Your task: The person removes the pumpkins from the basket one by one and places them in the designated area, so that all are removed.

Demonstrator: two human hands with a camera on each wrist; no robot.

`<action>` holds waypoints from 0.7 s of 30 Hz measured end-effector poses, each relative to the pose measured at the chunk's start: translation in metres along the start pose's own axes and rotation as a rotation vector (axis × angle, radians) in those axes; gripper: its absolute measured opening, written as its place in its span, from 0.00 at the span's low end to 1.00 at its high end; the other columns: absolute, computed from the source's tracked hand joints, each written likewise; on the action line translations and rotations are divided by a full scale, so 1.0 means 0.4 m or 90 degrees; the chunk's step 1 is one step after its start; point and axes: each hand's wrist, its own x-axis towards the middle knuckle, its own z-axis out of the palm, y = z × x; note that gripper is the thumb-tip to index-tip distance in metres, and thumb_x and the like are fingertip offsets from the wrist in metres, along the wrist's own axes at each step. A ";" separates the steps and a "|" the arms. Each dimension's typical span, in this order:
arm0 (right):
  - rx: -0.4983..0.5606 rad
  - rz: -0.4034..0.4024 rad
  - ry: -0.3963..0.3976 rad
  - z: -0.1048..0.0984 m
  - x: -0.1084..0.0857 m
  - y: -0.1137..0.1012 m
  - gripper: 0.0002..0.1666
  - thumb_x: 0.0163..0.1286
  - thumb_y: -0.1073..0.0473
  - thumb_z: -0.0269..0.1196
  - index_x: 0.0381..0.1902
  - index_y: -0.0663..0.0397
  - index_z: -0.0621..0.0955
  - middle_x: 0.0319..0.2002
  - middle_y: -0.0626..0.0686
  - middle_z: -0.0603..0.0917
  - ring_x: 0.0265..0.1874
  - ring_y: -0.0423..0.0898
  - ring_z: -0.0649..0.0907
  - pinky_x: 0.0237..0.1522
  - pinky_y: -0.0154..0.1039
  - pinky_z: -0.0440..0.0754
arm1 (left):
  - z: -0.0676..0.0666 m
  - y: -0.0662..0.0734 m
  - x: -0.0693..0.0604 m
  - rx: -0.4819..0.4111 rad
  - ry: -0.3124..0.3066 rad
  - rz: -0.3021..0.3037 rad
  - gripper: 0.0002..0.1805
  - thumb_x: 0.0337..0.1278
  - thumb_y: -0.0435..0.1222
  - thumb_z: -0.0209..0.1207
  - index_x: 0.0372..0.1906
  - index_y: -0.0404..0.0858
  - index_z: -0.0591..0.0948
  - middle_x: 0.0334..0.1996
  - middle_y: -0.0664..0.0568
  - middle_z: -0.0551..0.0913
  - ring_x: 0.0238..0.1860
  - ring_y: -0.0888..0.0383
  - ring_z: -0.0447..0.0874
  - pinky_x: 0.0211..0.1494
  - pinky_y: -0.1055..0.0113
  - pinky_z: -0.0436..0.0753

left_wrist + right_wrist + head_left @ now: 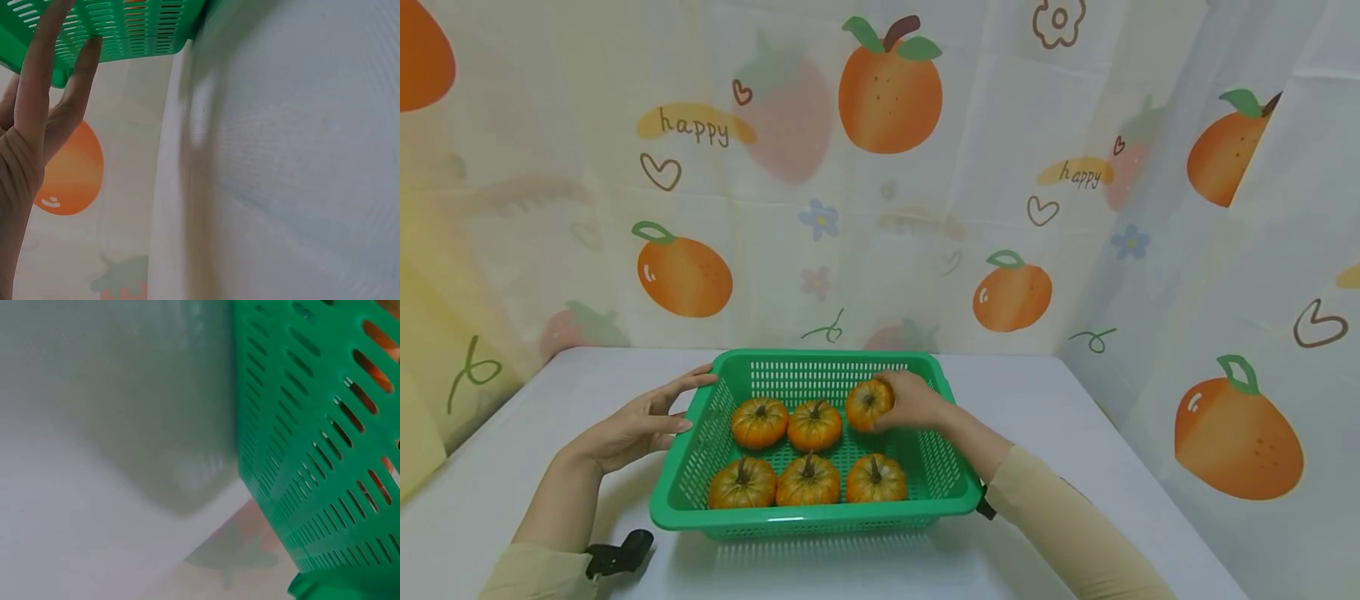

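A green plastic basket (pixel 760 518) stands on the white table with several small orange pumpkins in two rows inside it. My right hand (pixel 913 402) reaches over the basket's right side and grips the pumpkin (pixel 867 405) at the back right. That pumpkin is tilted, its stem toward the camera. At the left rim, my left hand (pixel 638 423) touches the basket with extended fingers. Those fingers (pixel 81 78) lie against the slotted wall in the left wrist view. The right wrist view has only the basket's outer wall (pixel 294 456); the right hand is hidden there.
In the front row sit a left pumpkin (pixel 742 485), a middle pumpkin (pixel 808 482) and a right pumpkin (pixel 877 480). Two more, a left one (pixel 760 425) and a middle one (pixel 815 427), sit behind. A fruit-print curtain (pixel 887 217) hangs behind the table (pixel 1000 383).
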 end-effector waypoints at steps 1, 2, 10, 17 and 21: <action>0.010 0.003 0.002 -0.005 -0.001 0.000 0.48 0.50 0.56 0.75 0.68 0.63 0.70 0.61 0.62 0.78 0.59 0.57 0.78 0.57 0.52 0.81 | -0.001 -0.001 0.000 0.004 0.001 0.000 0.37 0.69 0.28 0.48 0.78 0.43 0.51 0.80 0.61 0.28 0.78 0.35 0.39 0.56 0.59 0.86; 0.017 0.008 0.004 -0.010 -0.001 -0.001 0.49 0.51 0.55 0.75 0.69 0.62 0.69 0.62 0.62 0.77 0.59 0.57 0.78 0.57 0.52 0.81 | -0.002 -0.002 0.000 0.008 0.002 0.000 0.37 0.69 0.28 0.48 0.78 0.43 0.51 0.80 0.61 0.28 0.78 0.42 0.48 0.56 0.59 0.86; 0.072 0.030 0.023 -0.052 -0.002 -0.007 0.50 0.51 0.53 0.76 0.71 0.51 0.69 0.59 0.59 0.79 0.50 0.51 0.81 0.46 0.42 0.84 | -0.008 -0.008 0.001 0.000 -0.003 0.006 0.37 0.69 0.27 0.48 0.78 0.45 0.51 0.80 0.62 0.30 0.63 0.73 0.71 0.56 0.58 0.86; 0.112 0.036 0.040 -0.082 -0.008 0.000 0.48 0.53 0.51 0.76 0.70 0.45 0.69 0.60 0.57 0.79 0.52 0.53 0.81 0.49 0.44 0.84 | -0.002 -0.003 -0.002 -0.004 -0.007 0.005 0.36 0.69 0.28 0.47 0.78 0.44 0.51 0.80 0.63 0.30 0.63 0.70 0.72 0.56 0.59 0.86; 0.120 0.038 0.062 -0.098 -0.011 0.008 0.46 0.53 0.50 0.76 0.68 0.42 0.69 0.61 0.56 0.78 0.55 0.54 0.80 0.50 0.46 0.84 | -0.001 -0.001 -0.002 -0.010 -0.010 0.009 0.36 0.69 0.27 0.47 0.78 0.44 0.52 0.80 0.63 0.30 0.63 0.65 0.76 0.56 0.60 0.86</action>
